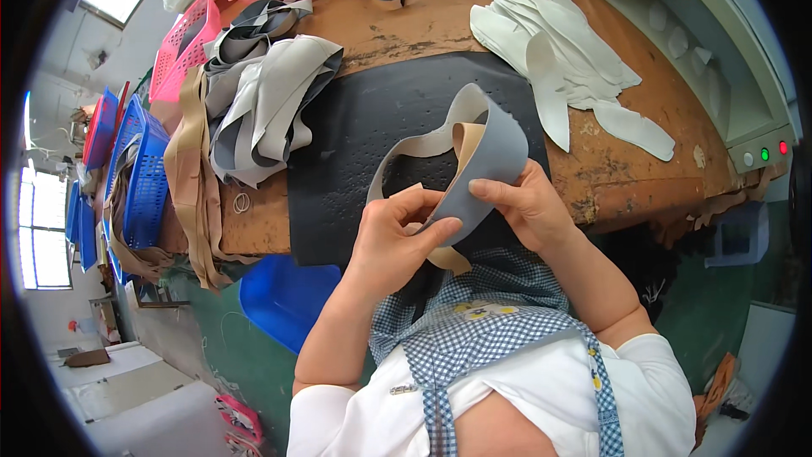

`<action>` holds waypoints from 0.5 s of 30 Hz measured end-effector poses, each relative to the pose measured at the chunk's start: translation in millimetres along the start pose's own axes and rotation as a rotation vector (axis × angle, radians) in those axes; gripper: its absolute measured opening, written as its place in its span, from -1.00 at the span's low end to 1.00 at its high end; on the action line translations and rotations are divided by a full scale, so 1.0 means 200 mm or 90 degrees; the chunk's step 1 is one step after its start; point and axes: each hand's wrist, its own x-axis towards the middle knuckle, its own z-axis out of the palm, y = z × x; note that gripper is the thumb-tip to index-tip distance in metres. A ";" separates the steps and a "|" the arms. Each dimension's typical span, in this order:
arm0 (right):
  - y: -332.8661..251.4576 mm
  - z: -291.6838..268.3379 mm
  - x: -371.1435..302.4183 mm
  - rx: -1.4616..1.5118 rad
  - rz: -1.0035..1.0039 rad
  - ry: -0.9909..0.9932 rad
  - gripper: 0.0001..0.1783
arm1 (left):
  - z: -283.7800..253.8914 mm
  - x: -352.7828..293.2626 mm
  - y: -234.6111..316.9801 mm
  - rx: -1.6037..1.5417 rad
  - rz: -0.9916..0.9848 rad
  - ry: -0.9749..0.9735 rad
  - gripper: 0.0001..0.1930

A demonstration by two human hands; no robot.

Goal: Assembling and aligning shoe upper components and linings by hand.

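Curved grey strip of shoe material with beige lining [486,161] pinched between fingers of left hand [393,241] and right hand [529,203], held above black mat [364,127] on brown table [406,25]

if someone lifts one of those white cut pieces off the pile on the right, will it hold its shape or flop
Probably flop somewhat: the white pieces are thin flat sheets, and one at the pile's edge already curls upward. They likely weigh little, being so thin. The grey strip held in the left hand and right hand bends into a loop easily, suggesting similar soft material.
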 end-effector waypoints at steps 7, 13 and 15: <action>0.03 0.02 0.00 -0.034 -0.043 0.039 -0.74 | -0.02 0.01 -0.02 0.001 -0.002 -0.044 -0.70; 0.06 0.08 -0.02 -0.138 -0.073 0.095 -0.71 | 0.06 -0.01 0.00 0.078 0.042 0.064 -0.71; 0.07 0.08 -0.02 -0.109 -0.084 0.061 -0.71 | 0.06 0.00 0.01 0.097 0.042 0.079 -0.71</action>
